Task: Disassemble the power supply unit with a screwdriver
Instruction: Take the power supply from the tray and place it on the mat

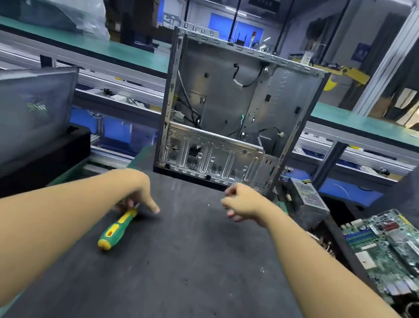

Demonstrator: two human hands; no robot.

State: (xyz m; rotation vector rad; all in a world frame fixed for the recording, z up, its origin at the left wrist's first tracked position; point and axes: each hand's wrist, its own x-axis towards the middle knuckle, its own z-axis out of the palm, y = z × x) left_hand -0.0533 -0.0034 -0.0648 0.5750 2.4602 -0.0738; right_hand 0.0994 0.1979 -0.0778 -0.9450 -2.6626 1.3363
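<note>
green-yellow screwdriver (117, 229); dark grey mat (181, 276); green motherboard (394, 252)

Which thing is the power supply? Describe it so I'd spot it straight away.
Find the tall open computer case standing at the far edge of the dark mat. Just right of its base sits the power supply unit, between the case and the green circuit board. It alone is a small closed grey metal box with perforated vents.

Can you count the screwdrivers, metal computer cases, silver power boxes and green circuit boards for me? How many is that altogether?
Screwdriver: 1
Computer case: 1
Power supply unit: 1
Green circuit board: 1
Total: 4
</note>
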